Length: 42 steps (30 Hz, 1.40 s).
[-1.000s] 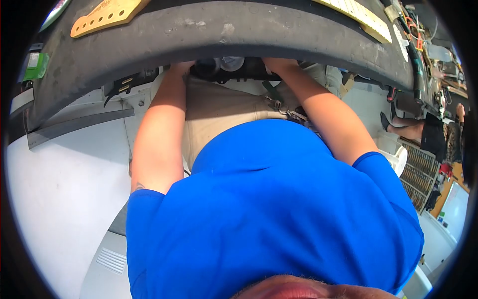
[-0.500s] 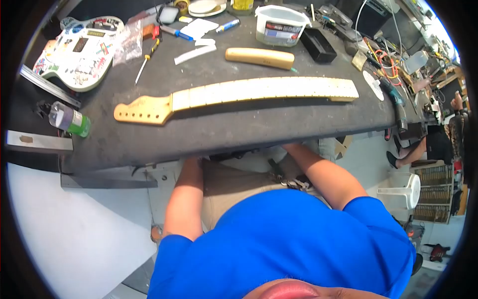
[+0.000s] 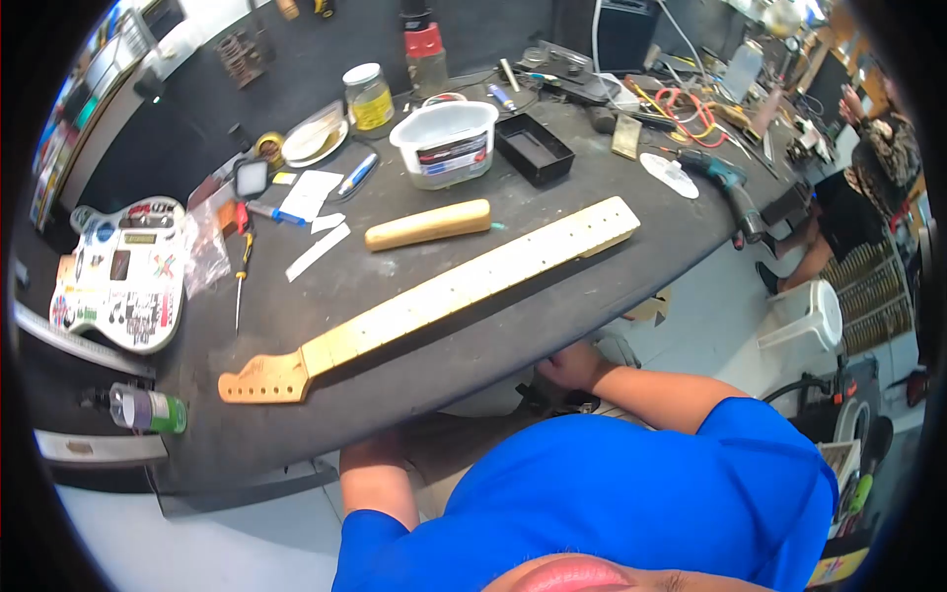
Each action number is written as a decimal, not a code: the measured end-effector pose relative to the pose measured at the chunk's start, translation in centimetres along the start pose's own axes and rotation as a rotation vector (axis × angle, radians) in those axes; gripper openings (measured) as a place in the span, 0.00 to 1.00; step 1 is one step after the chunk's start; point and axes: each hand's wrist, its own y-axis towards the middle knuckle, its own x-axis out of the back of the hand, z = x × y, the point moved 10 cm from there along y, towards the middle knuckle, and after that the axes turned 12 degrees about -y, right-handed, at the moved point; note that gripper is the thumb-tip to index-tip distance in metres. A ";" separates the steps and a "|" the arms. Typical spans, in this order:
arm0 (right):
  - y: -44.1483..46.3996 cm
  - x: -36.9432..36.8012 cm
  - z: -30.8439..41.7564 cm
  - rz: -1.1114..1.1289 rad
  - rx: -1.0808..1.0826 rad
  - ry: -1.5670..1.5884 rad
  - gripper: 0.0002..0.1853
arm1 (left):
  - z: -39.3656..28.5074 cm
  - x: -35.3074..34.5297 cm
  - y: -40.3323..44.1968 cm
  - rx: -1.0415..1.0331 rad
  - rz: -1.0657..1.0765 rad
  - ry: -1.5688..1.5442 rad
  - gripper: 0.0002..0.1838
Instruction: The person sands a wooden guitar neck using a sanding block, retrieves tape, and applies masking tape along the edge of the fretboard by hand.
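— Right hand (image 3: 570, 367)?
— Below the desk's (image 3: 424, 380) near edge; cannot tell whether it grips anything.
— Left hand?
— Hidden beneath the desk; cannot tell its state.
— Guitar neck (image 3: 469, 283)?
— On desk, slanting near left to far right; wooden block (image 3: 429, 225) just beyond.

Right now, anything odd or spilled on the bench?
No spill stands out on the workbench. Mildly odd: the guitar neck lies detached, its headstock showing bare holes without tuners, apart from the stickered guitar body at left.
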 end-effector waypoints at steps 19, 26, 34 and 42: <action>2.0 0.4 -1.4 0.044 -0.016 0.075 0.23 | -2.0 -3.3 -0.2 -0.019 0.002 0.055 0.29; 0.8 1.7 -0.9 0.094 -0.004 0.091 0.25 | -2.4 -3.6 -0.7 -0.021 -0.005 0.084 0.28; 2.4 -1.0 0.0 0.176 0.053 0.131 0.27 | -3.5 -4.8 -1.3 -0.047 0.036 0.108 0.27; -0.4 5.6 0.9 0.275 0.159 0.027 0.21 | -5.0 -5.7 -2.6 -0.083 0.079 0.156 0.26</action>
